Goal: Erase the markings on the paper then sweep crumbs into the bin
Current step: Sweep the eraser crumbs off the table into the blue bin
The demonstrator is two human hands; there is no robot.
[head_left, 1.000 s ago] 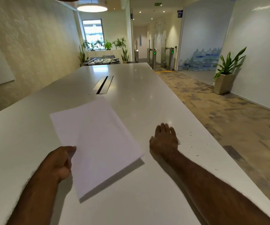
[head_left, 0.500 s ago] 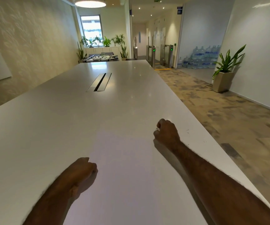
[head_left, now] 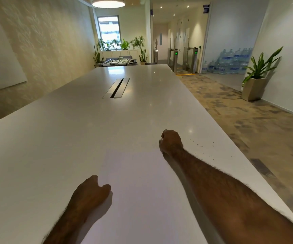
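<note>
A long white counter runs through an office hall. The paper lies flat on it near the near edge, between both hands. The left hand rests at the paper's left edge, fingers curled; I cannot tell if it pinches the sheet. The right hand is a closed fist at the paper's far right corner, holding nothing visible. Small dark crumbs lie scattered toward the counter's right edge

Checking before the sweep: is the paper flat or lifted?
Flat: the paper lies spread on the table, no raised edge visible.
</note>
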